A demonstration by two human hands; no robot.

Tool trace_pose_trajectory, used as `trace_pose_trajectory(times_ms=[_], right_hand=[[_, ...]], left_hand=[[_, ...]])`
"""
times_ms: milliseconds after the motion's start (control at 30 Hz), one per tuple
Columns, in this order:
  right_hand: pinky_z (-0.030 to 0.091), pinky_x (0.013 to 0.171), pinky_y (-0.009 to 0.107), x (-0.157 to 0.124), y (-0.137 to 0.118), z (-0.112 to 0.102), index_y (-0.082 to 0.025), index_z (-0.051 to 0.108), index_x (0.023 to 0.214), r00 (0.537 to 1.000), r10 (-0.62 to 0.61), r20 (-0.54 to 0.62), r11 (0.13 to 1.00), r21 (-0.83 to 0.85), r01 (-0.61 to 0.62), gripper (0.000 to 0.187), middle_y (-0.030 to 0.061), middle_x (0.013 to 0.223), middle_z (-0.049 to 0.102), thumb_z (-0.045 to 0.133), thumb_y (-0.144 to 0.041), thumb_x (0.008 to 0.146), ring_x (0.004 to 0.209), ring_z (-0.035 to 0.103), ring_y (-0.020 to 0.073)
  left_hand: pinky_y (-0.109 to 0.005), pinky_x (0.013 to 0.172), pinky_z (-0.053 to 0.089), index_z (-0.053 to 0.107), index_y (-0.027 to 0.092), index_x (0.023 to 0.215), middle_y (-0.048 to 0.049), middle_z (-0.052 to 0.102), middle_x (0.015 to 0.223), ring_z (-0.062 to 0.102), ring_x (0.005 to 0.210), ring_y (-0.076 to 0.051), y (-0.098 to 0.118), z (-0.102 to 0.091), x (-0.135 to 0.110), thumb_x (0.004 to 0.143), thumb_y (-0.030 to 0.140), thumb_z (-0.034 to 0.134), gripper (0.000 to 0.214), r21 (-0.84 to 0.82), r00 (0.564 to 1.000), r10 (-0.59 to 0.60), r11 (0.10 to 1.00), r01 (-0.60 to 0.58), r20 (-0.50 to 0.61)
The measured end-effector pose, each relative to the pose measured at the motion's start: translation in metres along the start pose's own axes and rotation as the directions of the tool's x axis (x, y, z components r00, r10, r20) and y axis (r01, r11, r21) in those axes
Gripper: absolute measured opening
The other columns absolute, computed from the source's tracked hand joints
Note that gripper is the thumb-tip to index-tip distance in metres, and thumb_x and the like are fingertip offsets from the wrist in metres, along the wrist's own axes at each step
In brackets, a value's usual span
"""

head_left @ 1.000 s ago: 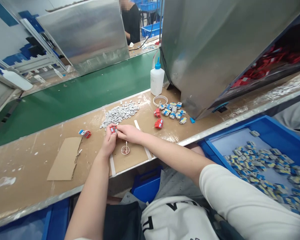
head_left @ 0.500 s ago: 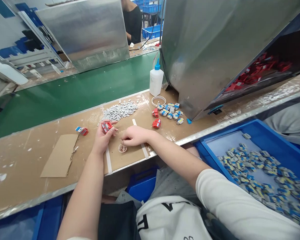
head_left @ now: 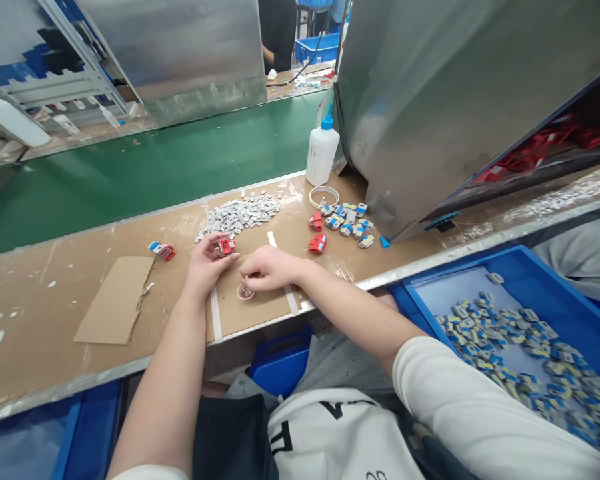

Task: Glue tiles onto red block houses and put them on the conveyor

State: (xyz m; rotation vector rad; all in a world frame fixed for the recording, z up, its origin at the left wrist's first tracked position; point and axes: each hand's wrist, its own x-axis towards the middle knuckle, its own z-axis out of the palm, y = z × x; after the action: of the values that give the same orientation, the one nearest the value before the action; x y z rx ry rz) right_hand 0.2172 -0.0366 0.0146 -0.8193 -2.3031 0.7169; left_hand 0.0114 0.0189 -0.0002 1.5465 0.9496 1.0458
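Note:
My left hand (head_left: 205, 263) holds a small red plastic part (head_left: 225, 246) between thumb and fingers, just above the brown bench top (head_left: 55, 293). My right hand (head_left: 267, 268) is closed in a pinch on a thin stick that stands in a small round glue dish (head_left: 245, 291). The two hands are a few centimetres apart. A heap of small grey pieces (head_left: 240, 215) lies just beyond the left hand.
A white glue bottle with a blue tip (head_left: 321, 153) stands at the back by a metal hopper (head_left: 430, 100). Red parts (head_left: 317, 244), blue-and-white parts (head_left: 347, 220), a tape ring (head_left: 323, 197) and a cardboard sheet (head_left: 115, 308) lie around. A blue bin (head_left: 525, 267) of parts is at right. The green conveyor (head_left: 155, 173) runs behind.
My right hand has left the red part and moved down to the stick in the glue dish. The left hand keeps the red part, now turned over.

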Motion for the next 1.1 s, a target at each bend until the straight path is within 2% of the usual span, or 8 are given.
trace_pose_trajectory(times_ms=[167, 267, 333, 400, 500, 733, 933, 1100], right_hand=[[0.027, 0.059, 0.026, 0.0, 0.002, 0.003, -0.02, 0.038, 0.058, 0.999, -0.029, -0.029, 0.997, 0.071, 0.031, 0.029, -0.0056, 0.054, 0.04, 0.056, -0.027, 0.08, 0.054, 0.036, 0.0095], [0.027, 0.058, 0.026, 0.002, 0.007, 0.004, -0.021, 0.037, 0.06, 0.983, -0.027, -0.181, 0.994, 0.098, 0.045, 0.029, -0.0057, 0.055, 0.037, 0.053, -0.027, 0.083, 0.054, 0.035, 0.0097], [0.027, 0.059, 0.026, 0.005, 0.012, 0.004, -0.022, 0.035, 0.061, 0.929, 0.038, -0.368, 0.992, 0.123, 0.008, 0.033, -0.0056, 0.056, 0.036, 0.05, -0.03, 0.089, 0.056, 0.034, 0.0099], [0.026, 0.059, 0.026, 0.008, 0.016, 0.003, -0.022, 0.033, 0.063, 0.837, 0.122, -0.533, 0.988, 0.144, -0.052, 0.037, -0.0058, 0.058, 0.034, 0.049, -0.035, 0.094, 0.057, 0.033, 0.0103], [0.027, 0.061, 0.026, 0.011, 0.021, 0.002, -0.022, 0.033, 0.065, 0.773, 0.185, -0.606, 0.982, 0.149, -0.118, 0.039, -0.0058, 0.06, 0.034, 0.049, -0.04, 0.097, 0.06, 0.036, 0.011], [0.027, 0.064, 0.026, 0.015, 0.022, 0.003, -0.021, 0.041, 0.069, 0.821, 0.257, -0.509, 0.965, 0.097, -0.242, 0.037, -0.0049, 0.064, 0.042, 0.049, -0.038, 0.1, 0.064, 0.041, 0.0114], [0.024, 0.064, 0.027, 0.014, 0.02, 0.002, -0.021, 0.038, 0.068, 0.835, 0.216, -0.506, 0.961, -0.042, -0.275, 0.035, -0.0037, 0.067, 0.042, 0.05, -0.033, 0.099, 0.066, 0.037, 0.012], [0.024, 0.064, 0.027, 0.013, 0.019, 0.002, -0.021, 0.035, 0.067, 0.889, 0.187, -0.418, 0.968, -0.074, -0.238, 0.037, -0.003, 0.068, 0.043, 0.05, -0.033, 0.099, 0.067, 0.037, 0.0123]], left_hand=[[-0.025, 0.064, 0.056, 0.066, 0.02, 0.118, -0.0038, 0.072, 0.091, 0.069, 0.075, -0.017, 0.004, 0.002, -0.002, 0.063, 0.038, 0.095, 0.065, 0.036, 0.997, -0.053, 0.998, 0.052, 0.047], [-0.025, 0.059, 0.055, 0.066, 0.019, 0.117, -0.0035, 0.072, 0.087, 0.067, 0.067, -0.016, 0.005, 0.003, -0.003, 0.062, 0.043, 0.095, 0.067, 0.086, 0.994, -0.082, 0.993, 0.077, 0.067], [-0.025, 0.057, 0.053, 0.066, 0.019, 0.116, -0.0027, 0.071, 0.084, 0.065, 0.063, -0.015, 0.006, 0.004, -0.003, 0.063, 0.046, 0.094, 0.066, 0.131, 0.992, -0.094, 0.988, 0.083, 0.08], [-0.024, 0.055, 0.051, 0.067, 0.019, 0.115, -0.0021, 0.071, 0.082, 0.063, 0.06, -0.014, 0.006, 0.004, -0.004, 0.064, 0.048, 0.094, 0.065, 0.178, 0.991, -0.096, 0.981, 0.079, 0.09], [-0.024, 0.056, 0.049, 0.069, 0.019, 0.115, -0.0036, 0.072, 0.084, 0.063, 0.064, -0.015, 0.006, 0.003, -0.004, 0.063, 0.05, 0.094, 0.065, 0.224, 0.991, -0.088, 0.972, 0.064, 0.102], [-0.026, 0.06, 0.049, 0.071, 0.019, 0.114, -0.0025, 0.071, 0.081, 0.059, 0.064, -0.015, 0.006, 0.003, -0.004, 0.062, 0.053, 0.093, 0.065, 0.286, 0.991, -0.086, 0.957, 0.053, 0.103], [-0.025, 0.059, 0.045, 0.072, 0.019, 0.112, -0.0004, 0.067, 0.078, 0.055, 0.062, -0.014, 0.007, 0.005, -0.005, 0.064, 0.051, 0.091, 0.06, 0.333, 0.993, -0.062, 0.942, 0.025, 0.102], [-0.025, 0.062, 0.046, 0.07, 0.018, 0.111, 0.0, 0.066, 0.079, 0.057, 0.065, -0.014, 0.008, 0.007, -0.006, 0.067, 0.048, 0.089, 0.057, 0.326, 0.994, -0.062, 0.945, 0.03, 0.087]])
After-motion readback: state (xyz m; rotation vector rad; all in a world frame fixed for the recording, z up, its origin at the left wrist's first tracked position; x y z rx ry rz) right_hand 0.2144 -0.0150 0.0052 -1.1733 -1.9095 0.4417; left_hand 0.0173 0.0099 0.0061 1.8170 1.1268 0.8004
